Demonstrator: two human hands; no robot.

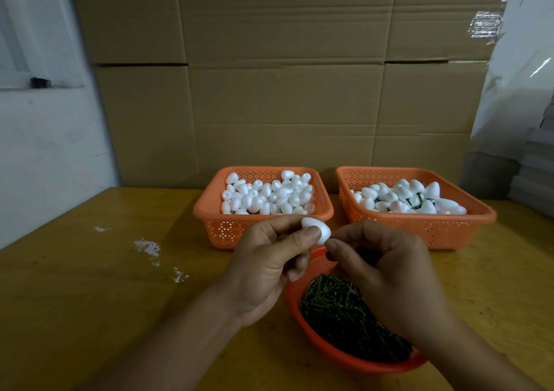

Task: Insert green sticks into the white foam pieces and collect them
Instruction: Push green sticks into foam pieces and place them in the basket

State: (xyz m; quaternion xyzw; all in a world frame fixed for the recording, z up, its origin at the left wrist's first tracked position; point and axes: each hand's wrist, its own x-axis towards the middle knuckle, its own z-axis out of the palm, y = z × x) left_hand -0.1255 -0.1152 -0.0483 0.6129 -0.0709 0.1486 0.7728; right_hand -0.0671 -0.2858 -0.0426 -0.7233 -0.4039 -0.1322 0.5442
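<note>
My left hand (269,258) pinches a white foam piece (319,229) between thumb and fingers, just above a round orange bowl (353,360) full of short green sticks (338,312). Another foam piece shows under that hand's lower fingers. My right hand (386,273) has its fingers curled, its thumb tip touching the foam piece; whether it holds a stick is hidden. The left orange basket (209,210) holds plain foam pieces (269,195). The right orange basket (425,225) holds foam pieces with green sticks (413,200).
All this stands on a yellow wooden table (105,285) with white foam crumbs (148,248) to the left. Stacked cardboard boxes (284,75) form a wall right behind the baskets. A white wall is at the left, plastic sheeting at the right.
</note>
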